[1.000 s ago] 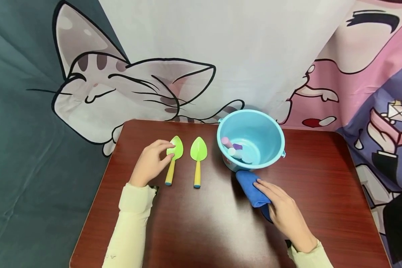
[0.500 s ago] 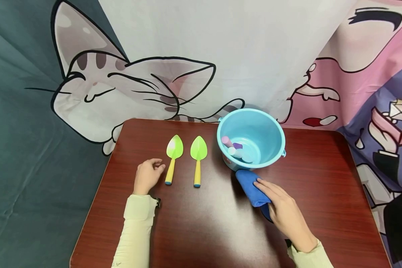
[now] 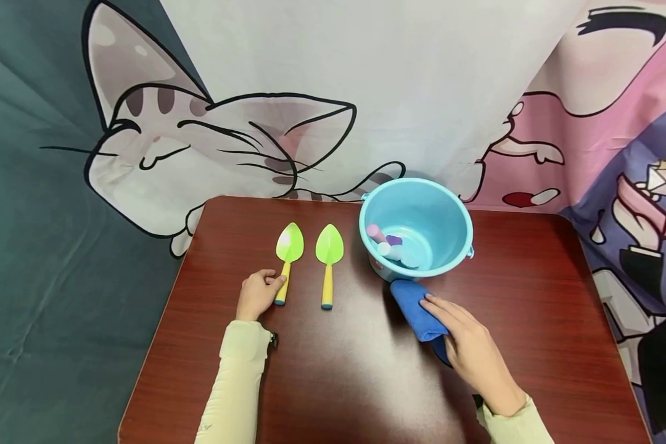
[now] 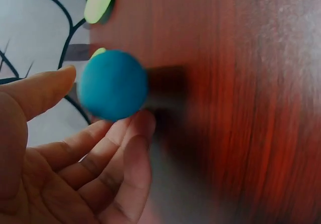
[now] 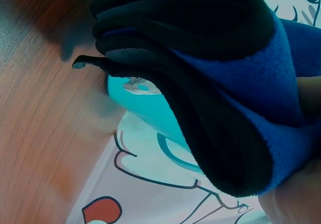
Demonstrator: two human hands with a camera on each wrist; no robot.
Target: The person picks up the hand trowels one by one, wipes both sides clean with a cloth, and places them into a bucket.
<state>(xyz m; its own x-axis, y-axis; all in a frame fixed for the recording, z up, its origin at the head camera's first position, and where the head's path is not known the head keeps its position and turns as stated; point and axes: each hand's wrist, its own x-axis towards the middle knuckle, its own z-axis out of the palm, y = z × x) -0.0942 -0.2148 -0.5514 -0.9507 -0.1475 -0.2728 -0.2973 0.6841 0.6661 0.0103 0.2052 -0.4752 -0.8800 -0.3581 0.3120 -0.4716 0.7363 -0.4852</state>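
My left hand [image 3: 258, 295] is at the yellow handle of the left trowel [image 3: 290, 243], which has a green blade and a blue end cap [image 4: 114, 85]. Thumb and fingers stand on either side of that cap in the left wrist view, with a slim gap at the thumb. A second, matching trowel [image 3: 330, 245] lies just to the right. My right hand [image 3: 480, 351] grips a folded blue cloth [image 3: 419, 311], whose layered edge [image 5: 215, 113] fills much of the right wrist view. The cloth's far end comes right up to the bucket's base.
A light blue bucket [image 3: 444, 228] stands at the back of the brown table [image 3: 533, 296]. Inside it are several small pieces, among them a pink one [image 3: 375, 233] and a purple one [image 3: 394, 241]. A printed cartoon curtain [image 3: 399, 80] hangs behind the table.
My left hand has drawn back from the left trowel's blade, then come in to its handle. Both trowels, the bucket and my right hand with the cloth have stayed in place.
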